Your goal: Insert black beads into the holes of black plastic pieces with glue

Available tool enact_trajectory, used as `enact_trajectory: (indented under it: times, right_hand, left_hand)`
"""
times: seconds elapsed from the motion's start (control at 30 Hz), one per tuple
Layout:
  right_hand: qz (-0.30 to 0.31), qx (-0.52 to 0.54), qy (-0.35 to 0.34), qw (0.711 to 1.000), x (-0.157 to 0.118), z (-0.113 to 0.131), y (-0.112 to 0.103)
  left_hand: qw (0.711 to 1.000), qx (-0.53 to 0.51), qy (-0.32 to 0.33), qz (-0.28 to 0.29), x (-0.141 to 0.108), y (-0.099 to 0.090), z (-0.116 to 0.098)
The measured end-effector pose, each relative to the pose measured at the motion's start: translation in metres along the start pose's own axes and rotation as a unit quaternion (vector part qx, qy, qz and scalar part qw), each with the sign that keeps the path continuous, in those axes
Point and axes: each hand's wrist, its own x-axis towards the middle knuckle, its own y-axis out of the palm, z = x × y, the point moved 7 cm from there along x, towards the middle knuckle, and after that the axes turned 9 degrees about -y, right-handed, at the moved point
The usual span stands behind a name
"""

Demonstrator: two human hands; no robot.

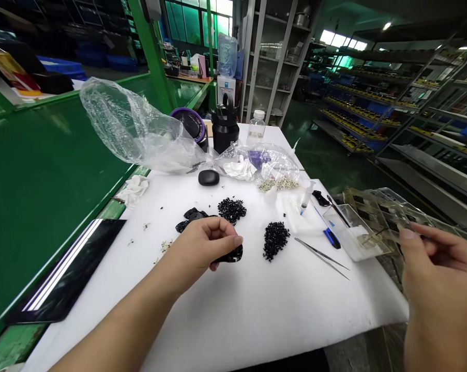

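Note:
My left hand (208, 242) is closed over the middle of the white work surface, pinching a small glossy black piece (233, 254) with a rounded edge. Similar black pieces (194, 216) lie just behind that hand. Two heaps of tiny black parts, one behind it (232, 208) and one to its right (275, 241), rest on the surface. At the far right my right hand (442, 258) is raised, thumb and forefinger pressed together. Something thin seems to be at its fingertips, too small to name. Metal tweezers (322, 257) lie between the hands.
A clear plastic box (359, 248), a blue-handled tool (331, 238) and a syringe (306, 199) are at the right. Clear bags (151, 139), a black bottle (225, 129) and a black oval case (209, 177) stand behind. A dark tablet (70, 274) lies left. Clear trays (396, 206) adjoin the right edge.

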Motion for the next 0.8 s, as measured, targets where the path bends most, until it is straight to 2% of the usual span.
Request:
enact_trajectory:
  times: [0.03,0.07,0.1,0.13,0.2,0.23,0.3,0.37,0.47,0.6,0.8]
  right_hand:
    - [-0.017,0.026,-0.009,0.999,-0.008,0.011,-0.002]
    - [0.009,0.049,-0.016,0.999,-0.016,0.024,0.004]
    - [0.063,0.077,-0.036,0.994,-0.025,0.038,0.015]
    - [0.148,0.106,-0.057,0.982,-0.036,0.054,0.031]
    - [0.328,0.164,-0.086,0.926,-0.062,0.083,0.066]
    - [0.396,0.187,-0.084,0.895,-0.075,0.094,0.081]
    - [0.471,0.219,-0.063,0.852,-0.093,0.109,0.104]
    - [0.502,0.234,-0.041,0.831,-0.103,0.118,0.118]
    - [0.523,0.238,0.005,0.818,-0.110,0.121,0.128]
    - [0.527,0.231,0.058,0.816,-0.112,0.116,0.129]
    - [0.528,0.218,0.086,0.816,-0.113,0.114,0.130]
  left_hand:
    - [1.000,-0.007,0.003,0.002,0.000,0.000,0.000]
    - [1.000,-0.012,0.005,0.009,0.000,0.000,0.000]
    - [1.000,-0.010,0.007,0.017,0.000,0.001,0.000]
    - [1.000,-0.003,0.009,0.024,0.000,0.002,0.000]
    - [0.999,0.026,0.016,0.030,-0.003,0.003,-0.002]
    - [0.999,0.043,0.019,0.027,-0.004,0.004,-0.003]
    - [0.997,0.068,0.025,0.020,-0.007,0.006,-0.005]
    - [0.997,0.075,0.021,0.029,-0.010,0.009,-0.007]
    - [0.996,0.073,0.009,0.044,-0.011,0.012,-0.006]
    - [0.996,0.080,0.022,0.042,-0.010,0.010,-0.004]
    - [0.993,0.107,0.012,0.039,-0.014,0.009,-0.005]
